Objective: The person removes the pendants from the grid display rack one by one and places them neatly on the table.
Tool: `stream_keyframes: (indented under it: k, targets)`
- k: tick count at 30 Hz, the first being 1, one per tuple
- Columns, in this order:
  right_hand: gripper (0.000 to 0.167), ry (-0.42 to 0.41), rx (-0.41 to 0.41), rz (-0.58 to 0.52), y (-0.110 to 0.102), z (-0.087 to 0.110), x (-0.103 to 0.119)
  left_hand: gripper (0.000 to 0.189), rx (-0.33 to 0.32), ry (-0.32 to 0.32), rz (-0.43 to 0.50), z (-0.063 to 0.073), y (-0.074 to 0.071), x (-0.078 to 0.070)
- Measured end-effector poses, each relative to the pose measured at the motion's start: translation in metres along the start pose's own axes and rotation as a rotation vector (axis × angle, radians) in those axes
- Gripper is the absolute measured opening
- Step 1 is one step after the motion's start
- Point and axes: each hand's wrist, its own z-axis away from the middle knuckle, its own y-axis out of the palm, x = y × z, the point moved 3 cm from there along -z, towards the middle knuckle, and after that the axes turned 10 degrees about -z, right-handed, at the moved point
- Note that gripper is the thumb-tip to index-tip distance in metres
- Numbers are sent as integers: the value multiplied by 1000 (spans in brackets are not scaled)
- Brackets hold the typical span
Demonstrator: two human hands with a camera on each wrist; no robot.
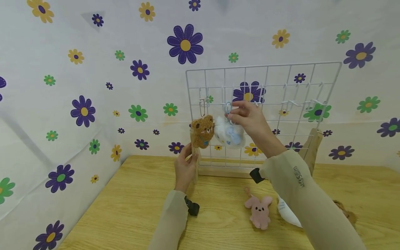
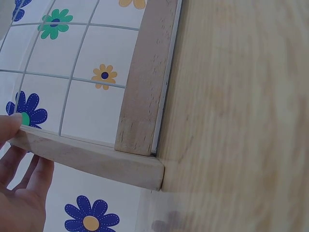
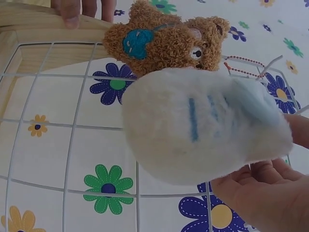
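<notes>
My right hand [image 1: 251, 119] pinches the light blue clasp [image 1: 228, 107] of a white plush keychain, up against the wire grid rack [image 1: 265, 66]. Below the clasp hangs the white plush [image 3: 164, 130], fluffy with blue markings. Beside it, a brown teddy bear keychain [image 1: 202, 131] with a blue patch hangs by its bead chain [image 1: 202, 108] from a hook at the rack's left. My left hand [image 1: 184, 168] holds the rack's left wooden upright [image 2: 91, 157], thumb on one side and fingers on the other.
A pink plush rabbit [image 1: 260, 212] lies on the wooden table [image 1: 131, 208]. To its right are a white plush [image 1: 289, 213] and a brown plush [image 1: 347, 212], both partly behind my right sleeve. More white hooks [image 1: 292, 102] sit on the grid's right side.
</notes>
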Motion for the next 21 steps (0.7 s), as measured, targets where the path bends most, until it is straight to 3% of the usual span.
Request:
stream_keyframes:
  k: [11,21]
  targets:
    - [41,-17,-39,23,0,-5,4,41,-12,15,-19,-2,0,-1]
    - [22,-15,-68,-39,5,-4,4,41,-15,6,-25,-2,-1,-1]
